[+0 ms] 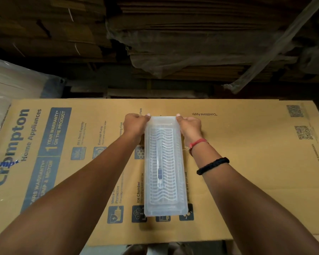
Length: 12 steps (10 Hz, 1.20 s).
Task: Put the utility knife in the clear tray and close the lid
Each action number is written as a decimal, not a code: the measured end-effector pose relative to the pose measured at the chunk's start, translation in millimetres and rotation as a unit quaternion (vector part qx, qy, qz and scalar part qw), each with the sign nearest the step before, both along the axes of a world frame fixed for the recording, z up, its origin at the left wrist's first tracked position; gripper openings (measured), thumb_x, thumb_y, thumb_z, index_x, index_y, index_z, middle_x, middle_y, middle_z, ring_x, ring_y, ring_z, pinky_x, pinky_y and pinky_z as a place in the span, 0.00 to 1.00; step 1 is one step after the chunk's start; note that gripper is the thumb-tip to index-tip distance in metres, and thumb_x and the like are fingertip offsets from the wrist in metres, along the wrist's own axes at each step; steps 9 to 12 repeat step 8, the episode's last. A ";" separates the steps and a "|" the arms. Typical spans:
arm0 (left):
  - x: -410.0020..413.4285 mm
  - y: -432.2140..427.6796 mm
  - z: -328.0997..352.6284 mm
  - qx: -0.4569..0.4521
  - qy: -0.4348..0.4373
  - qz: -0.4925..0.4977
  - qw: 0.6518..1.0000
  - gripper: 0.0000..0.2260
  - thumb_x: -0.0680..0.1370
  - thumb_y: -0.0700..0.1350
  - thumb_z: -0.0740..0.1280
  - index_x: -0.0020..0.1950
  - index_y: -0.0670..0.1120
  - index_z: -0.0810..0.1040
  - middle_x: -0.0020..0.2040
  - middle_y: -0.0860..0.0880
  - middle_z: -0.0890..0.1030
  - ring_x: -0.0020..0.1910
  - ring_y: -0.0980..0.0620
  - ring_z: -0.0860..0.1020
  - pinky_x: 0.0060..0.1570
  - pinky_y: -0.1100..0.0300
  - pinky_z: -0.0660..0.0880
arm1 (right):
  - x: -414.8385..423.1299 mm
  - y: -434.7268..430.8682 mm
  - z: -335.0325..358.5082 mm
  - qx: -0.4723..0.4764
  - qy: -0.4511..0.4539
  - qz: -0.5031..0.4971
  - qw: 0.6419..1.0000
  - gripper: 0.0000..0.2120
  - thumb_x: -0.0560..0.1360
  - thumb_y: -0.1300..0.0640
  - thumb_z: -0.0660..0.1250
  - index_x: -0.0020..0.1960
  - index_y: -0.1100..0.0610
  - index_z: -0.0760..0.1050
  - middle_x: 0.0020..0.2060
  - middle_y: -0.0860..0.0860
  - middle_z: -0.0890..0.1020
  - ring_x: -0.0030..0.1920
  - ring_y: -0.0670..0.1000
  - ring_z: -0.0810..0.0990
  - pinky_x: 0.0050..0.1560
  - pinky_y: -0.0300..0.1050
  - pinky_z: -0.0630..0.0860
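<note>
A long clear plastic tray (180, 183) lies lengthwise on a flat printed cardboard sheet (247, 162), its clear lid (162, 122) lying over the top. Through the lid I see a ribbed white insert and the utility knife (159, 170), pale with a dark blue slider, lying along the tray's left-centre. My left hand (135, 125) grips the far left corner of the tray and lid, fingertips over the far edge. My right hand (190, 127) grips the far right corner the same way. A red thread and a black band circle my right wrist.
The cardboard sheet carries blue print and QR codes (305, 132) at the right. Stacked flattened cartons (173, 43) rise behind it, partly under plastic wrap. A wrapped white bundle (17, 85) sits at the far left. The sheet's near edge ends just below the tray.
</note>
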State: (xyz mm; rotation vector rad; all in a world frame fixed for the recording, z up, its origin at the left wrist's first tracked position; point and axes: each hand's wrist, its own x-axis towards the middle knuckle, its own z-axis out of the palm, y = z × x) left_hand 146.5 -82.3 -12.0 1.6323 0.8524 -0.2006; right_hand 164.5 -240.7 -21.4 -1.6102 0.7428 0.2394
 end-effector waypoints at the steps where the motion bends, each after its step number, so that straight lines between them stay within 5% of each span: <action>1: 4.3 -1.4 0.8 -0.038 0.022 0.022 0.999 0.12 0.76 0.48 0.71 0.42 0.42 0.72 0.41 0.45 0.78 0.39 0.47 0.77 0.42 0.54 0.76 | 5.4 1.1 -4.6 0.002 0.008 0.000 1.000 0.14 0.74 0.57 0.71 0.33 0.56 0.70 0.36 0.55 0.76 0.37 0.52 0.76 0.45 0.45 0.77; 3: 4.8 -4.7 -1.9 -0.045 0.023 0.044 0.998 0.11 0.78 0.46 0.70 0.44 0.41 0.73 0.42 0.43 0.78 0.37 0.48 0.77 0.36 0.57 0.75 | 6.5 1.6 -9.7 -0.025 0.028 0.043 0.998 0.12 0.75 0.53 0.69 0.36 0.57 0.72 0.37 0.57 0.78 0.38 0.54 0.78 0.53 0.56 0.81; 4: -0.2 -5.0 -2.5 -0.043 0.003 0.056 0.997 0.16 0.77 0.47 0.71 0.34 0.44 0.69 0.37 0.45 0.77 0.36 0.48 0.77 0.37 0.58 0.75 | 0.5 0.7 -1.4 -0.016 0.010 0.034 0.999 0.13 0.74 0.53 0.70 0.33 0.56 0.75 0.42 0.59 0.84 0.43 0.58 0.83 0.52 0.55 0.81; 5: -8.1 -8.4 -1.8 0.013 -0.031 0.031 0.999 0.11 0.77 0.51 0.69 0.45 0.45 0.74 0.49 0.43 0.81 0.46 0.45 0.79 0.49 0.50 0.77 | -9.3 -1.1 6.3 -0.063 -0.038 0.083 0.994 0.11 0.75 0.49 0.68 0.45 0.57 0.80 0.49 0.59 0.84 0.51 0.59 0.83 0.54 0.54 0.80; 6: -18.7 -10.2 11.9 0.159 -0.082 -0.041 0.983 0.18 0.78 0.54 0.65 0.64 0.46 0.70 0.59 0.44 0.78 0.55 0.45 0.79 0.54 0.47 0.78 | -25.9 -7.4 18.0 -0.274 -0.122 0.232 0.925 0.25 0.77 0.43 0.61 0.69 0.55 0.69 0.67 0.55 0.75 0.67 0.55 0.72 0.62 0.51 0.73; 7: -26.9 -4.5 28.9 0.338 -0.170 -0.114 0.918 0.22 0.79 0.55 0.63 0.69 0.46 0.67 0.66 0.45 0.75 0.62 0.47 0.76 0.58 0.49 0.76 | -35.7 -11.4 33.0 -0.431 -0.210 0.300 0.825 0.30 0.79 0.40 0.55 0.76 0.53 0.58 0.76 0.56 0.62 0.74 0.58 0.62 0.69 0.56 0.66; 8: -31.0 0.9 52.3 0.435 -0.224 -0.180 0.853 0.23 0.80 0.54 0.61 0.71 0.44 0.67 0.68 0.43 0.75 0.66 0.46 0.74 0.62 0.52 0.71 | -39.5 -12.0 53.5 -0.489 -0.248 0.331 0.768 0.31 0.79 0.41 0.52 0.78 0.52 0.51 0.79 0.56 0.52 0.78 0.58 0.55 0.73 0.57 0.60; 12: -31.0 0.9 52.3 0.435 -0.224 -0.180 0.853 0.23 0.80 0.54 0.61 0.71 0.44 0.67 0.68 0.43 0.75 0.66 0.46 0.74 0.62 0.52 0.71 | -39.5 -12.0 53.5 -0.489 -0.248 0.331 0.768 0.31 0.79 0.41 0.52 0.78 0.52 0.51 0.79 0.56 0.52 0.78 0.58 0.55 0.73 0.57 0.60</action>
